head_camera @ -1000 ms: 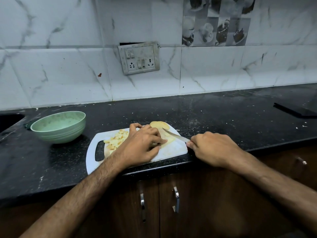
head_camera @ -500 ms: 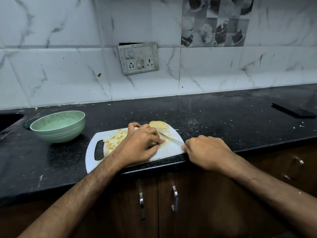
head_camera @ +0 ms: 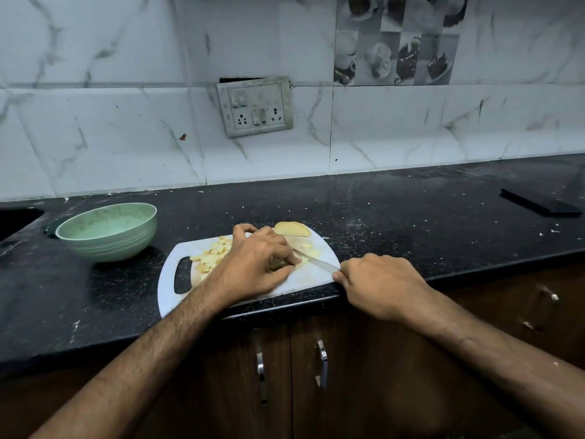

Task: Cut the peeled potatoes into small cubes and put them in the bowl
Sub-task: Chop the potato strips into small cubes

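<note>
A white cutting board [head_camera: 304, 280] lies at the counter's front edge. My left hand [head_camera: 256, 264] presses down on a potato piece [head_camera: 302, 263], mostly hidden under its fingers. My right hand [head_camera: 383, 288] grips a knife [head_camera: 316, 263] whose blade lies against that piece. A pile of yellow potato cubes [head_camera: 212, 253] sits on the board's left part. A peeled potato half [head_camera: 291, 228] rests at the board's far edge. The pale green bowl [head_camera: 109, 231] stands left of the board.
A sink cutout [head_camera: 15, 218] opens at the far left of the black counter. A dark flat object [head_camera: 541, 204] lies at the far right. A switch plate [head_camera: 254, 106] hangs on the tiled wall. Cabinet doors with metal handles [head_camera: 322, 362] are below.
The knife blade has slid left and down into the potato piece under my left hand. My right hand has moved slightly toward the board.
</note>
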`<state>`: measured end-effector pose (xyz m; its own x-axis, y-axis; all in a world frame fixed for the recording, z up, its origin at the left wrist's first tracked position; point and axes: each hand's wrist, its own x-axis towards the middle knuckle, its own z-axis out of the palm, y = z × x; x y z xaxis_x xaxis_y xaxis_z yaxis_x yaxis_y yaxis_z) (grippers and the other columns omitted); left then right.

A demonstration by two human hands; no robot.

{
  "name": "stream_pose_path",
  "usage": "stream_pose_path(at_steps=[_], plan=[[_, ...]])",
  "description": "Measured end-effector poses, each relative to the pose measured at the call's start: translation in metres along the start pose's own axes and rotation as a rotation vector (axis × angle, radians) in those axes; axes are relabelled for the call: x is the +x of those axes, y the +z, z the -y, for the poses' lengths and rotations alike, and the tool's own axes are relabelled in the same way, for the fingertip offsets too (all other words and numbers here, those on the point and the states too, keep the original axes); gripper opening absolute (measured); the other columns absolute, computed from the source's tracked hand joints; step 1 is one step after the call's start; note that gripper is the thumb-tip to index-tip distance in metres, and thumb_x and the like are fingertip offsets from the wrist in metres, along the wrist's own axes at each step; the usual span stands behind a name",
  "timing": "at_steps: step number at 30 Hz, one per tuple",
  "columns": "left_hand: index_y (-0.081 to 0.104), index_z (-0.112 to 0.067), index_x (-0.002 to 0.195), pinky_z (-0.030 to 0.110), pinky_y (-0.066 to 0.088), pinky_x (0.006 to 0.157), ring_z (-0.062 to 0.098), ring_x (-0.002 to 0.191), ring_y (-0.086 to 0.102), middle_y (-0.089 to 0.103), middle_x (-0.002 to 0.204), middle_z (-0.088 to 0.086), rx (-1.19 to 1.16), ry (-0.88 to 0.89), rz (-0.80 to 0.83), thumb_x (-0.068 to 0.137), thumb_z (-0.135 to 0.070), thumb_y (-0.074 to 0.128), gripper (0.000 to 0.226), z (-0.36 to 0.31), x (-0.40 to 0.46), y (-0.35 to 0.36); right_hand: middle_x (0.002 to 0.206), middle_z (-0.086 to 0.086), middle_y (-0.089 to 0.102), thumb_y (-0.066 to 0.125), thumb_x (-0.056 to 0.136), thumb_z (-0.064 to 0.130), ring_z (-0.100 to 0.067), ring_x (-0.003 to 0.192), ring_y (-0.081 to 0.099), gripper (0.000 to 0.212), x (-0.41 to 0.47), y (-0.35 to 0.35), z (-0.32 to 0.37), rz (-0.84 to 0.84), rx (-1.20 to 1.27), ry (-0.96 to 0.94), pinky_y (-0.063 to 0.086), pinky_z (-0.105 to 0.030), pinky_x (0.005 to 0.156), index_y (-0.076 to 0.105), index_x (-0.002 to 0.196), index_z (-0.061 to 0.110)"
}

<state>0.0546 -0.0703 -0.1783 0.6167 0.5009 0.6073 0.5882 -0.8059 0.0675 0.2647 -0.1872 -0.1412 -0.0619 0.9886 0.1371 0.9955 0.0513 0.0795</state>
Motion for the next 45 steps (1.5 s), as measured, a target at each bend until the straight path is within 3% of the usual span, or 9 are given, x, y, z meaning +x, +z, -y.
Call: stream_pose_path(at_steps=[6, 11, 15, 20, 25, 32, 37, 43, 45], plan=[[0.074, -0.033, 0.082, 0.036, 0.019, 0.101, -0.002, 0.099, 0.054, 0.068, 0.087, -0.024, -0.042, -0.022, -0.049, 0.082, -0.033, 0.078, 0.005, 0.001, -0.001, 0.0, 0.104, -0.001, 0.066, 0.029, 0.103, 0.05, -0.028, 0.1, 0.063, 0.034, -0.019, -0.017, -0.014, 0.013, 0.027, 0.001, 0.038, -0.037, 0.071, 0.045, 0.082, 0.028], [0.074, -0.033, 0.082, 0.037, 0.019, 0.102, -0.004, 0.1, 0.053, 0.069, 0.087, -0.025, -0.028, -0.007, -0.045, 0.083, -0.033, 0.079, 0.005, 0.001, -0.001, 0.0, 0.106, -0.002, 0.066, 0.03, 0.103, 0.047, -0.029, 0.101, 0.063, 0.032, -0.025, -0.011, -0.007, 0.035, 0.015, -0.006, 0.038, -0.036, 0.071, 0.045, 0.084, 0.027], [0.075, -0.032, 0.083, 0.037, 0.019, 0.102, -0.003, 0.1, 0.053, 0.068, 0.087, -0.026, -0.041, -0.011, -0.047, 0.083, -0.033, 0.08, 0.005, 0.0, -0.001, -0.001, 0.108, -0.003, 0.066, 0.029, 0.103, 0.046, -0.029, 0.101, 0.063, 0.034, -0.019, -0.004, -0.001, 0.006, -0.007, -0.005, 0.037, -0.037, 0.072, 0.055, 0.096, 0.025], [0.071, -0.032, 0.081, 0.037, 0.019, 0.101, -0.002, 0.101, 0.052, 0.067, 0.087, -0.023, -0.052, -0.028, -0.048, 0.083, -0.035, 0.078, 0.008, 0.001, -0.002, -0.001, 0.101, 0.0, 0.066, 0.029, 0.103, 0.05, -0.027, 0.098, 0.063, 0.036, -0.026, -0.013, -0.013, 0.026, 0.04, -0.007, 0.036, -0.036, 0.069, 0.045, 0.08, 0.027], [0.071, -0.034, 0.08, 0.034, 0.018, 0.097, -0.001, 0.098, 0.052, 0.065, 0.089, -0.023, -0.031, -0.014, -0.064, 0.083, -0.039, 0.078, 0.009, 0.002, -0.001, 0.0, 0.098, 0.002, 0.066, 0.028, 0.103, 0.051, -0.025, 0.097, 0.064, 0.036, -0.037, -0.022, -0.014, 0.014, -0.009, -0.046, 0.035, -0.035, 0.068, 0.054, 0.092, 0.029], [0.07, -0.032, 0.078, 0.036, 0.02, 0.098, -0.006, 0.098, 0.05, 0.066, 0.084, -0.025, -0.024, 0.011, -0.066, 0.081, -0.038, 0.08, 0.012, 0.002, -0.001, 0.0, 0.106, -0.002, 0.065, 0.03, 0.103, 0.047, -0.027, 0.099, 0.063, 0.031, -0.034, -0.021, -0.006, 0.034, -0.024, -0.017, 0.039, -0.036, 0.072, 0.053, 0.093, 0.028], [0.072, -0.031, 0.075, 0.033, 0.018, 0.096, -0.005, 0.098, 0.049, 0.066, 0.081, -0.024, -0.016, 0.019, -0.08, 0.078, -0.034, 0.083, 0.012, 0.001, -0.001, 0.0, 0.111, -0.006, 0.065, 0.03, 0.104, 0.039, -0.03, 0.103, 0.063, 0.034, -0.039, -0.018, 0.016, -0.022, -0.075, -0.059, 0.035, -0.036, 0.072, 0.059, 0.108, 0.02], [0.072, -0.034, 0.075, 0.034, 0.018, 0.093, 0.001, 0.098, 0.048, 0.06, 0.085, -0.021, 0.004, -0.005, -0.076, 0.077, -0.035, 0.083, 0.012, -0.003, 0.0, -0.003, 0.119, -0.009, 0.062, 0.037, 0.103, 0.04, -0.033, 0.11, 0.06, 0.034, -0.019, -0.035, 0.009, 0.187, -0.04, -0.012, 0.039, -0.039, 0.078, 0.058, 0.114, 0.017], [0.071, -0.035, 0.077, 0.036, 0.019, 0.094, 0.0, 0.099, 0.047, 0.058, 0.086, -0.021, 0.016, -0.014, -0.066, 0.079, -0.035, 0.082, 0.011, -0.005, 0.0, -0.004, 0.096, -0.008, 0.065, 0.038, 0.103, 0.04, -0.03, 0.093, 0.063, 0.034, -0.008, -0.038, 0.001, 0.305, 0.092, -0.018, 0.041, -0.033, 0.07, 0.058, 0.1, 0.013]])
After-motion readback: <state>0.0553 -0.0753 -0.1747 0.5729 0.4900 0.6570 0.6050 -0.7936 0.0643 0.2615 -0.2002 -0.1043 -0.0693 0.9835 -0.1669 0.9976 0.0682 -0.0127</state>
